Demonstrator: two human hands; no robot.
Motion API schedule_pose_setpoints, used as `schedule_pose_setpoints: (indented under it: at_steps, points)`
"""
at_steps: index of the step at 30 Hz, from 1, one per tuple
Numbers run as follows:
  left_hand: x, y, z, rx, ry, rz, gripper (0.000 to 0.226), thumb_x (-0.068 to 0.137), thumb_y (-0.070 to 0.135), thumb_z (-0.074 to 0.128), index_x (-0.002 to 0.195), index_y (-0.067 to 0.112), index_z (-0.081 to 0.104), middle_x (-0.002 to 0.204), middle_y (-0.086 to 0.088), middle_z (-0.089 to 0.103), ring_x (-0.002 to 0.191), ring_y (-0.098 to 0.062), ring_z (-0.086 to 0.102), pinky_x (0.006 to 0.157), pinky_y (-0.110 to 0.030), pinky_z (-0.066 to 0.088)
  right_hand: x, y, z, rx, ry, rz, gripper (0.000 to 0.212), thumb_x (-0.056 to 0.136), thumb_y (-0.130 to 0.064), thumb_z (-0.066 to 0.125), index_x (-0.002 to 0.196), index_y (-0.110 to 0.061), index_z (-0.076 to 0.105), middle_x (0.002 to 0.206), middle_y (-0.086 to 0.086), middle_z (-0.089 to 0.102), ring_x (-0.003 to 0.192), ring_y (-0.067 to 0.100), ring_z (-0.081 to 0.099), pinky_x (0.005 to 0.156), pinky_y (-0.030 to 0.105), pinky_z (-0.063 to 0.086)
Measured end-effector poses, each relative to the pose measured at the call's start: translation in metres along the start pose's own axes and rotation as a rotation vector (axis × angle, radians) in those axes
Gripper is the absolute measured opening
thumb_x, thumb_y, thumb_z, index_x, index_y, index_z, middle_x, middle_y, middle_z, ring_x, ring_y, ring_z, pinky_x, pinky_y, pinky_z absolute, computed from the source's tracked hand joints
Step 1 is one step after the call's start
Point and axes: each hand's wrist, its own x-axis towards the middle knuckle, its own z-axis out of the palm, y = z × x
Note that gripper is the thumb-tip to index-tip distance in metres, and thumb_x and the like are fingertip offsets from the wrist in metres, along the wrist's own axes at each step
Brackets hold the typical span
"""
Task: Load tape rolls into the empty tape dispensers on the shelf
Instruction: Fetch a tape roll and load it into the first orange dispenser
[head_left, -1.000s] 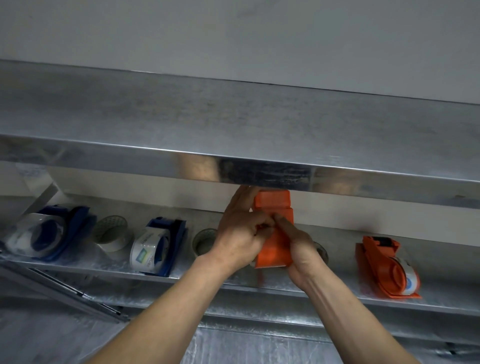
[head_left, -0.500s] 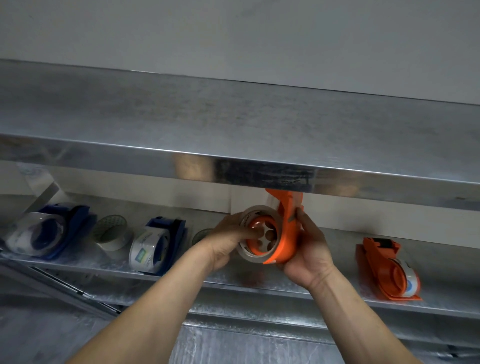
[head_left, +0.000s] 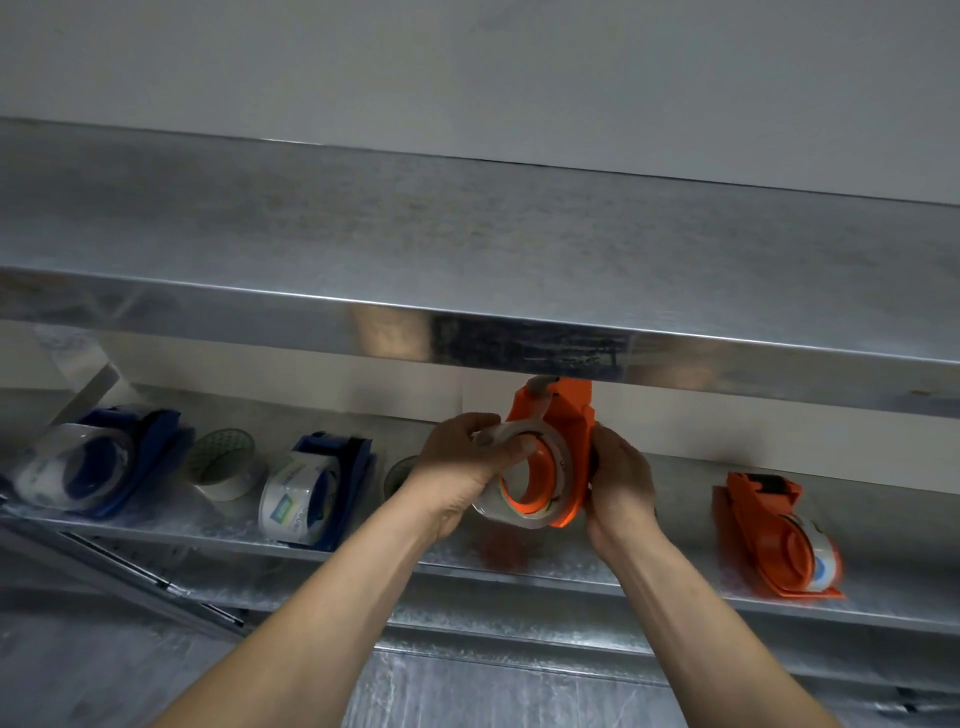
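An orange tape dispenser (head_left: 569, 436) is held upright above the lower shelf (head_left: 519, 564), its top just under the upper shelf's front lip. My right hand (head_left: 621, 480) grips its back edge. A clear tape roll (head_left: 540, 506) sits around the dispenser's orange hub. My left hand (head_left: 465, 465) grips the roll's left rim, thumb on the upper edge. Whether the roll is fully seated cannot be told.
Two blue dispensers (head_left: 98, 462) (head_left: 317, 491) with tape lie on the lower shelf at left, a loose tape roll (head_left: 223, 462) between them. Another roll (head_left: 402, 470) peeks from behind my left wrist. A loaded orange dispenser (head_left: 779, 535) lies at right. The upper shelf (head_left: 467, 291) overhangs closely.
The dispenser has turned from back-on to side-on, showing the hub with the roll on it. My left hand moved from the dispenser's front to the roll's rim.
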Motion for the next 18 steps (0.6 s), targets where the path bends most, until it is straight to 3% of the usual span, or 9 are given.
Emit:
schedule_pose_setpoints:
  at_steps: [2,5,6,8,9,11,14,18]
  points:
    - [-0.001,0.002,0.002,0.045,0.053,0.016,0.078,0.055,0.050,0.086,0.119,0.013,0.063,0.113,-0.004,0.070,0.102,-0.021,0.067,0.092,-0.041,0.056,-0.003,0.003,0.000,0.024,-0.082,-0.009,0.037,0.093,-0.032,0.050,0.087,0.000,0.067,0.084,0.018,0.070,0.078,0.030,0.065,0.073,0.043,0.051]
    - [-0.003,0.007,0.004,0.009,0.085,0.007,0.099,0.042,0.063,0.082,0.123,0.010,0.061,0.116,-0.006,0.069,0.104,-0.024,0.066,0.093,-0.043,0.056,-0.007,0.003,0.002,-0.064,-0.229,-0.093,0.017,0.079,-0.017,0.069,0.091,-0.005,0.071,0.088,0.015,0.076,0.083,0.032,0.072,0.073,0.045,0.057]
    - [-0.005,0.008,0.004,-0.005,0.077,-0.008,0.091,0.046,0.059,0.084,0.119,0.010,0.062,0.114,-0.006,0.069,0.103,-0.024,0.067,0.092,-0.042,0.056,-0.007,0.004,0.004,-0.141,-0.242,-0.106,0.023,0.073,-0.009,0.073,0.095,-0.005,0.070,0.087,0.014,0.076,0.082,0.032,0.072,0.070,0.044,0.057]
    - [-0.007,0.011,0.005,-0.041,0.015,-0.019,0.047,0.067,0.037,0.085,0.100,0.010,0.065,0.102,-0.011,0.072,0.095,-0.027,0.069,0.084,-0.040,0.058,-0.004,0.010,0.009,-0.254,-0.206,-0.090,0.033,0.065,0.003,0.072,0.096,-0.007,0.069,0.085,0.012,0.075,0.078,0.031,0.071,0.061,0.036,0.058]
    - [-0.008,0.011,0.005,-0.078,-0.032,-0.033,0.029,0.076,0.024,0.081,0.094,0.007,0.066,0.097,-0.014,0.073,0.091,-0.029,0.070,0.078,-0.040,0.058,-0.004,0.012,0.011,-0.263,-0.179,-0.067,0.034,0.062,0.003,0.071,0.095,-0.007,0.069,0.085,0.012,0.075,0.078,0.032,0.071,0.060,0.036,0.058]
    - [-0.011,0.012,0.004,-0.166,-0.124,-0.061,0.016,0.077,0.010,0.073,0.090,0.004,0.066,0.091,-0.018,0.073,0.084,-0.031,0.070,0.074,-0.039,0.055,-0.002,0.017,0.013,-0.181,-0.160,-0.006,0.029,0.066,-0.001,0.069,0.095,-0.004,0.070,0.087,0.015,0.076,0.082,0.036,0.072,0.070,0.045,0.062]
    - [-0.007,0.006,-0.002,-0.158,-0.185,-0.121,0.029,0.063,0.013,0.065,0.092,0.007,0.068,0.090,-0.014,0.072,0.085,-0.029,0.067,0.077,-0.041,0.050,-0.003,0.022,0.013,-0.030,-0.165,0.124,0.023,0.081,0.011,0.060,0.098,0.001,0.071,0.089,0.021,0.075,0.082,0.039,0.073,0.074,0.051,0.061]
    - [-0.004,-0.010,-0.008,-0.100,-0.195,-0.232,0.077,0.052,0.028,0.079,0.126,0.016,0.061,0.117,-0.008,0.070,0.114,-0.029,0.061,0.090,-0.049,0.048,-0.008,0.031,0.011,0.056,-0.182,0.233,0.026,0.088,0.011,0.049,0.083,-0.003,0.070,0.072,0.016,0.074,0.059,0.026,0.070,0.059,0.036,0.057]
